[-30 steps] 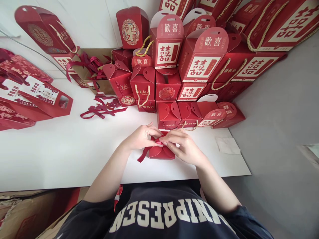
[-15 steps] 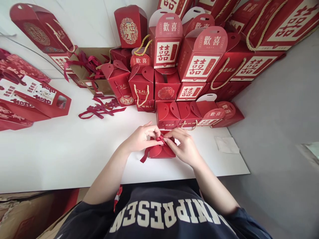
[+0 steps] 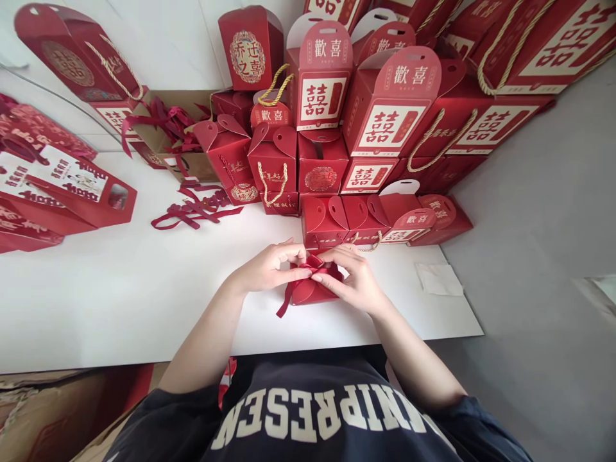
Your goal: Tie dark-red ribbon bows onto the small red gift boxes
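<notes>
Head view: two hands on a ribboned box

I see the left hand [image 3: 272,266] and right hand [image 3: 353,277] pinching the dark red ribbon [image 3: 287,298] between thumbs and forefingers, over the small red gift box [image 3: 315,293]. It sits at the white table's [image 3: 183,301] near edge, just before the stacked red boxes [image 3: 323,163].

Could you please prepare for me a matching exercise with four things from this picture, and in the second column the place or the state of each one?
1. small red box
2. cardboard box
3. loose ribbons
4. white sheet

A. open at the top, with ribbon spilling over its edge
B. near the right end of the white table
C. between the left hand and the right hand
D. on the tabletop, in a small tangled heap

Right pairs: 1-C, 2-A, 3-D, 4-B
</notes>
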`<state>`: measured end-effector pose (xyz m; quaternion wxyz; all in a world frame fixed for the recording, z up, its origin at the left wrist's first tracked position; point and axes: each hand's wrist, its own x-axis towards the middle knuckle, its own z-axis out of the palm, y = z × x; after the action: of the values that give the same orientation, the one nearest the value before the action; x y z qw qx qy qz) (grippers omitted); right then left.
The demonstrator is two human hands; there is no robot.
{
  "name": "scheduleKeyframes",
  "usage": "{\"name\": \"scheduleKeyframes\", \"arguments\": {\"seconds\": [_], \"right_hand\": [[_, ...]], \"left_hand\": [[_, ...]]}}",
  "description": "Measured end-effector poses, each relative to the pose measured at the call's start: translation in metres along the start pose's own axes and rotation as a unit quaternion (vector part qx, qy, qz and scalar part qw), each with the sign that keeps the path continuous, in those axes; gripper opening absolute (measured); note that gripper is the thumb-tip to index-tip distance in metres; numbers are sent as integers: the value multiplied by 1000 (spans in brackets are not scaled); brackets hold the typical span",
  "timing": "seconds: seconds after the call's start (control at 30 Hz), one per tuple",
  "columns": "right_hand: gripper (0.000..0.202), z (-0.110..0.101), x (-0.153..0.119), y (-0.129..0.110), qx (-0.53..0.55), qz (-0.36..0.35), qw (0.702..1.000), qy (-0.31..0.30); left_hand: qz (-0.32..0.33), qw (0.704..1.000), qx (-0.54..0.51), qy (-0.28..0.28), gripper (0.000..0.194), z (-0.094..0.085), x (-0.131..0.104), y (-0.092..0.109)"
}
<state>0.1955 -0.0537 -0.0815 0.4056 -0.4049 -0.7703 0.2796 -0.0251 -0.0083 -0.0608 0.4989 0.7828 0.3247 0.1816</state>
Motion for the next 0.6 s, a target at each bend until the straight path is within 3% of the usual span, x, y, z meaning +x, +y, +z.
{"name": "scheduleKeyframes", "arguments": {"seconds": [0.23,0.43,0.6], "right_hand": [[15,1,6,-2,16,36,999,21],[10,-6,3,11,22,-23,999,-14],[9,-8,-1,16,27,-61,998,-4]], "left_hand": [[31,998,48,17,28,1,0,4],[7,999,15,31,32,2,1,4],[-5,998,-9,59,34,5,3,5]]}}
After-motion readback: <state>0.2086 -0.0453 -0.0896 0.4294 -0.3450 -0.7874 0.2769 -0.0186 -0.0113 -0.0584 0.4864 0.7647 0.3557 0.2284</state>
